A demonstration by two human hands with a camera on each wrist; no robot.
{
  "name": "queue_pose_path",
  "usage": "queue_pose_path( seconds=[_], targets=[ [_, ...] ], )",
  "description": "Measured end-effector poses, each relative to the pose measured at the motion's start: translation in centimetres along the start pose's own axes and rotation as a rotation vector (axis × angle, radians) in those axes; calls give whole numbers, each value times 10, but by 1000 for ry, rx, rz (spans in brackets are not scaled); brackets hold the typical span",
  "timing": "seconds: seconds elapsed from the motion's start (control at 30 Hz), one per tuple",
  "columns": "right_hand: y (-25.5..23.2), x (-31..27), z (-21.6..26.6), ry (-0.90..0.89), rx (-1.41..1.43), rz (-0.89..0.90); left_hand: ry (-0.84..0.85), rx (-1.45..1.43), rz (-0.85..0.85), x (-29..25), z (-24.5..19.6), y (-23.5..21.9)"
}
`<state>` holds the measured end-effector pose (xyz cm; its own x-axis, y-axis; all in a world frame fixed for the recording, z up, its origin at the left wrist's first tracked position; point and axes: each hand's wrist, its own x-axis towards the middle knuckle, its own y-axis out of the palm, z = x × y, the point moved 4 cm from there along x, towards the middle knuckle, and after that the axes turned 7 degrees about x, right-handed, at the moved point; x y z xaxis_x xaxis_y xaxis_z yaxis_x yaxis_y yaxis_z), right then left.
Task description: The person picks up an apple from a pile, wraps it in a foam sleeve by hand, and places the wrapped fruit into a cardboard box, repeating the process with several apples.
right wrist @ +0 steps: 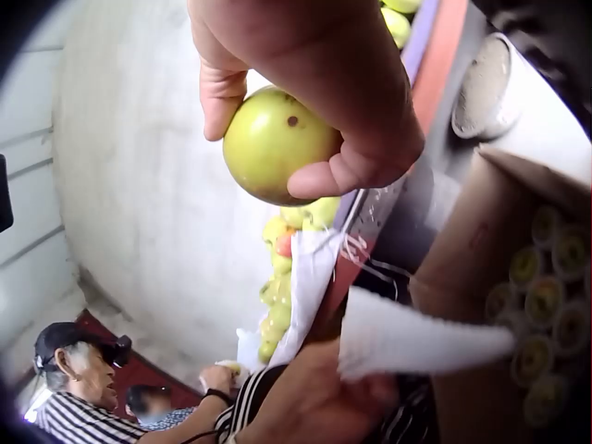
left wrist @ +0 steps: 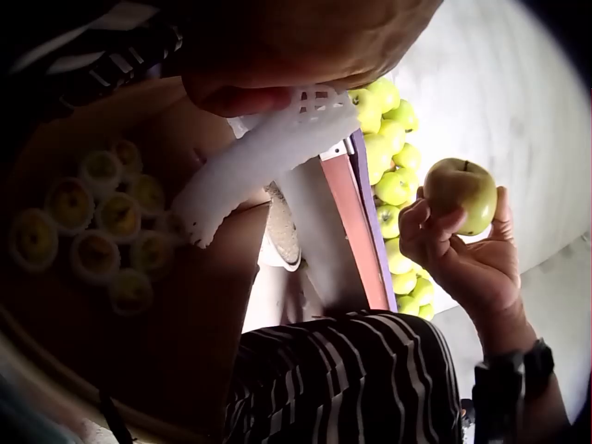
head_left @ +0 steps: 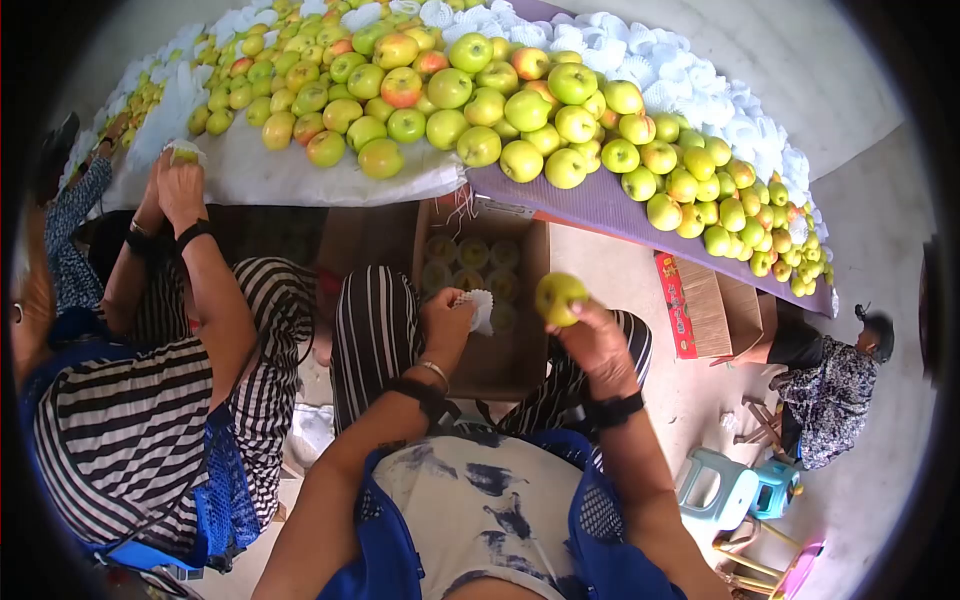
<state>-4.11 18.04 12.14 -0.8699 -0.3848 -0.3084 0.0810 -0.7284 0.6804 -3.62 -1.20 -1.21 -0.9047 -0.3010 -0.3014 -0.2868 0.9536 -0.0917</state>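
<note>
My right hand (head_left: pixel 600 350) grips a green apple (head_left: pixel 560 299) between thumb and fingers, raised to the right of the box. In the right wrist view a small dark spot shows on this apple (right wrist: pixel 277 148). My left hand (head_left: pixel 446 325) pinches a white foam net sleeve (head_left: pixel 480 312), which hangs down with nothing seen inside it; the left wrist view shows the sleeve (left wrist: pixel 268 153) at full length. Below both hands stands an open cardboard box (head_left: pixel 535 245) holding several apples in foam sleeves (head_left: pixel 470 254). The apple and the sleeve are apart.
Loose apples (head_left: pixel 450 88) and white foam sleeves (head_left: pixel 660 70) cover the table beyond the box. A person in stripes (head_left: pixel 130 430) sits at the left, handling an apple. At the right are another cardboard box (head_left: pixel 705 300), plastic stools (head_left: pixel 718 487) and a seated person (head_left: pixel 835 390).
</note>
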Motion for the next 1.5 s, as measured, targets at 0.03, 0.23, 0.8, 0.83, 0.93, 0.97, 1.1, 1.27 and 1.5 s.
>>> queue_pose_path(
  seconds=[0.03, 0.23, 0.8, 0.83, 0.93, 0.97, 1.1, 1.27, 1.5],
  targets=[
    [6, -9, -11, -6, 69, -31, 26, 36, -14, -1, -4, 1],
    [4, -18, -58, 52, 151, 38, 278, 449, -146, -16, -11, -1],
    [-16, 6, -75, 111, 142, 43, -172, -231, 299, -44, -21, 7],
    [-18, 7, -75, 92, 87, 24, -178, -235, 313, -42, -18, 8],
    [-24, 6, -77, 53, -80, -33, -156, -345, 298, -34, -6, 12],
    [-26, 5, -77, 55, -137, -48, -141, -399, 284, -31, -2, 14],
    [-18, -1, -74, 70, -371, -39, -108, -353, 288, -36, -15, 10],
    [-18, -2, -71, 48, -473, -35, -106, -352, 329, -42, -32, 8],
    [-38, 4, -78, -280, -1017, -233, -49, -183, 379, -56, -39, 8]
  ],
)
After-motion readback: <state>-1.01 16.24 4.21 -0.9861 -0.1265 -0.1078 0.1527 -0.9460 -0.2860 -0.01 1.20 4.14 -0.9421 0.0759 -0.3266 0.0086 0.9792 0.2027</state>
